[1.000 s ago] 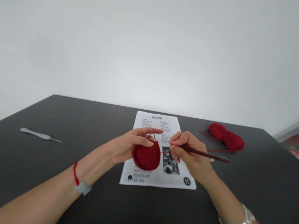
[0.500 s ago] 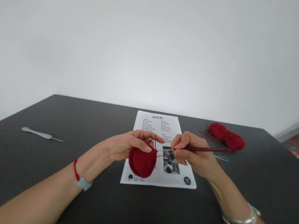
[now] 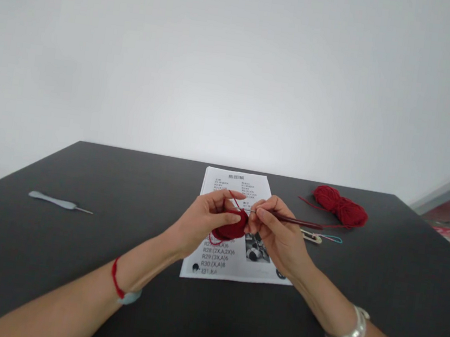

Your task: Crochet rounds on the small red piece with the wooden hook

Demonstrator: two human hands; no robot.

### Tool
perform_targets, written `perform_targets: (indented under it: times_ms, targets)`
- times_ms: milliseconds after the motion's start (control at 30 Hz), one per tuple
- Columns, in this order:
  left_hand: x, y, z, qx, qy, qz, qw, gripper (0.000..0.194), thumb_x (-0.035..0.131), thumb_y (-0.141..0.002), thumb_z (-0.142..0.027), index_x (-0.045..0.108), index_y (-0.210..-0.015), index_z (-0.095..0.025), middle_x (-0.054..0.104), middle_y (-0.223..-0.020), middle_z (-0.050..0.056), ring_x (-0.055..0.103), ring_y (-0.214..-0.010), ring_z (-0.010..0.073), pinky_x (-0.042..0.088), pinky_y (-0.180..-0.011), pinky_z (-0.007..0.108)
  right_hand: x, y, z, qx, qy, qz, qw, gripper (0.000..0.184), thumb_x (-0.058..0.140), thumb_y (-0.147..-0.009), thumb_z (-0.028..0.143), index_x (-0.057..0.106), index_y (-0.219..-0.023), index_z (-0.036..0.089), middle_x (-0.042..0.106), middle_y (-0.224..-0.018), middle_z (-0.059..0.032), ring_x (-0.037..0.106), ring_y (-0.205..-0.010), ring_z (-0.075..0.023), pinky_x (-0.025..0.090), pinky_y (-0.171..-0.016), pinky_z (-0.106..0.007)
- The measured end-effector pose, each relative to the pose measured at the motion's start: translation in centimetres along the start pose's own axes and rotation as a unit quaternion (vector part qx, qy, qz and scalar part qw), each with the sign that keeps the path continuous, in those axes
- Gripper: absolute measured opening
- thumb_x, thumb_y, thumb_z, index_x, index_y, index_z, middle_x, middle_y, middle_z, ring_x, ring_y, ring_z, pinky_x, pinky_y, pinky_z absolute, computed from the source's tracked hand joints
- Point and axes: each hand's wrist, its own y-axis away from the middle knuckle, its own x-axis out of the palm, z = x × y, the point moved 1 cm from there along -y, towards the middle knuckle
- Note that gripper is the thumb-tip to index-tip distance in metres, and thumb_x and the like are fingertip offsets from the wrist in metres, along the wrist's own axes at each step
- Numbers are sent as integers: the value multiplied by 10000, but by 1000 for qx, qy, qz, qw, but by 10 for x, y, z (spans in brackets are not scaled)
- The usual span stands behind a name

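Observation:
Between thumb and fingers, my left hand (image 3: 206, 216) pinches a dark red crochet piece (image 3: 231, 228), now tilted so that its face is partly hidden. A strand of red yarn runs up over the left index finger. My right hand (image 3: 277, 232) is closed like a pen grip around a crochet hook (image 3: 296, 220) with a dark brown handle. The hook's thin metal shaft points left and reaches the top edge of the piece. Whether the tip is inside a stitch is too small to tell. Both hands are just above the printed pattern sheet (image 3: 236, 274).
A skein of red yarn (image 3: 339, 205) lies at the back right, its strand trailing toward my right hand. Beside that hand are a pale clip-like item (image 3: 311, 237) and a teal looped item (image 3: 333, 238). A grey-handled hook (image 3: 54, 201) lies far left on the black table (image 3: 129, 310).
The crochet piece has risen and tipped, showing less of its round face. My right hand has moved left, closer to my left hand, uncovering the pale clip-like item.

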Motion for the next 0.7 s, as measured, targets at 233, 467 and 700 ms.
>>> perform_targets:
  times_ms: [233, 467, 700]
  targets:
    - [-2, 1, -1, -21, 24, -2, 999, 316, 766, -652, -107, 693, -954, -161, 661, -706, -25, 610, -638, 104, 456, -641, 224, -3, 0, 5, 11, -16, 28, 999, 168, 728, -773, 214, 581, -693, 194, 601, -657, 44, 538, -539, -89, 519, -556, -246]
    - [-1, 4, 0, 18, -30, -31, 999, 288, 725, -669, -105, 698, -950, -162, 638, -691, -20, 564, -644, 113, 426, -632, 227, -8, 5, 6, -78, 96, 27, 992, 184, 700, -800, 218, 553, -690, 201, 566, -641, 50, 557, -522, -102, 496, -550, -272]
    - [2, 5, 0, 34, -51, -43, 997, 298, 711, -701, -121, 691, -995, -169, 634, -700, -21, 569, -644, 115, 420, -624, 225, -12, 9, 0, -133, 181, 9, 974, 170, 653, -847, 220, 544, -717, 210, 550, -687, 39, 551, -527, -102, 479, -557, -284]
